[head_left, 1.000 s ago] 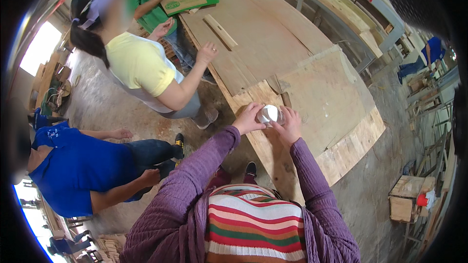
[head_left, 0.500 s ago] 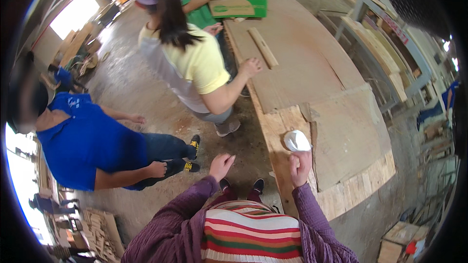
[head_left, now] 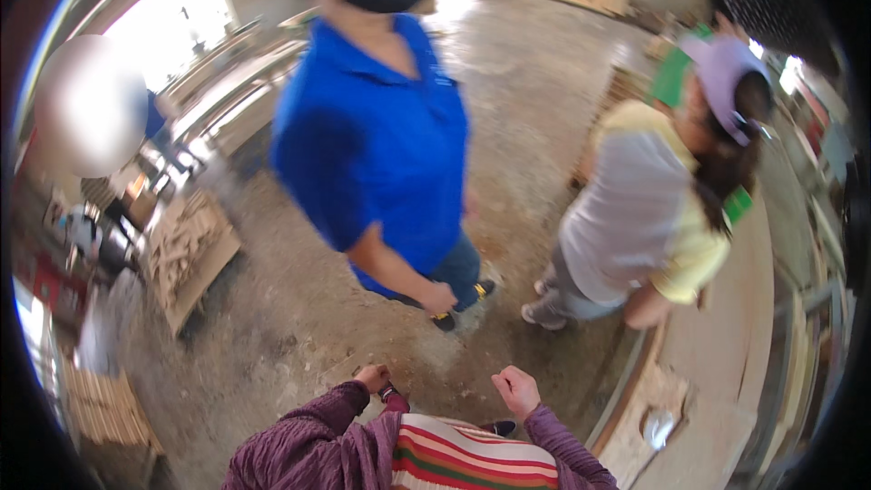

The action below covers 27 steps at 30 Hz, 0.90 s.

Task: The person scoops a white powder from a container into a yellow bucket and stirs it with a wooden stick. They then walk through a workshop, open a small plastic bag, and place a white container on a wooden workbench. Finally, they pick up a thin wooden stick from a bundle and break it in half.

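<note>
Head view: the right fingers [head_left: 511, 387] are loosely clenched, seemingly empty; the left fingers [head_left: 375, 376] I cannot tell. Well right of both, a shiny round container [head_left: 657, 428] rests on the table [head_left: 712, 358]. Apparently between handlings; grasping it would need a rightward reach. The blue shirt's [head_left: 390, 145] mark is unreadable.

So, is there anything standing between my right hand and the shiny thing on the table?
Nothing visible does: between your right hand and the shiny thing lie only floor and the table edge.
</note>
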Each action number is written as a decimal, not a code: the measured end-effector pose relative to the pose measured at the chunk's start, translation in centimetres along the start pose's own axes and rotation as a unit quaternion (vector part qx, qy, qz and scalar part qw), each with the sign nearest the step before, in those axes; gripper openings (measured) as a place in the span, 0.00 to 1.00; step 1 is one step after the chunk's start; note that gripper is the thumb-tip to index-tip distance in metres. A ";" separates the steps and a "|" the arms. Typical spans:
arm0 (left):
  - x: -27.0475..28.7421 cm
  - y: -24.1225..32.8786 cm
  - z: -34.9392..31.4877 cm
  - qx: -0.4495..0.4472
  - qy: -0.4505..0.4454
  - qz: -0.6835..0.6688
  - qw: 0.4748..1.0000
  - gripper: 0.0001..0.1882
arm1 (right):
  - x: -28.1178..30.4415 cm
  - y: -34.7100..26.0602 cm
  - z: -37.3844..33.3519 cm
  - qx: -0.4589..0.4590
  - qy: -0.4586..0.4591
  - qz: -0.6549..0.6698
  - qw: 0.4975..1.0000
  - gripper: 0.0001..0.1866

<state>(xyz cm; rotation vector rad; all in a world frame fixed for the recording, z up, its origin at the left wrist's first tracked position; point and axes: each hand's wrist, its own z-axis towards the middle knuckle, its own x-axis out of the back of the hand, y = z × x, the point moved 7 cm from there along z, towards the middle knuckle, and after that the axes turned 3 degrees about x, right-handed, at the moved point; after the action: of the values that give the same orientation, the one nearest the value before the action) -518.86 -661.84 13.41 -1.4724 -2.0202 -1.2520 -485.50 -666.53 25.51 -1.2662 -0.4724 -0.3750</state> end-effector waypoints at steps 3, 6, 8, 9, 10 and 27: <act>2.2 -6.7 -1.2 0.039 0.004 -0.032 0.999 0.18 | -9.0 -1.4 7.1 0.015 -0.103 0.002 0.995 0.10; 5.2 -12.7 -2.1 0.039 0.009 -0.102 0.994 0.19 | -17.7 1.3 11.3 -0.020 -0.197 -0.013 0.980 0.13; 8.4 -18.5 -3.4 0.117 0.047 -0.185 0.975 0.18 | -22.8 5.2 10.8 -0.106 -0.317 -0.089 0.938 0.17; 10.0 -21.1 -3.6 0.170 0.052 -0.228 0.957 0.18 | -24.0 7.7 10.0 -0.133 -0.360 -0.135 0.914 0.19; 12.0 -23.3 -3.0 0.208 0.057 -0.273 0.938 0.17 | -23.9 11.1 8.5 -0.165 -0.437 -0.240 0.851 0.22; 48.6 -38.6 20.0 0.046 0.205 -0.209 0.955 0.17 | -45.0 11.1 37.4 -0.291 -0.444 -0.181 0.828 0.18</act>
<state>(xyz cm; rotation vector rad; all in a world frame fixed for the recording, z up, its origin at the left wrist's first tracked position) -568.55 -620.00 19.16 -0.6805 -2.1141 -1.4520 -522.78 -627.08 0.97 -1.9350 -1.4974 -0.2243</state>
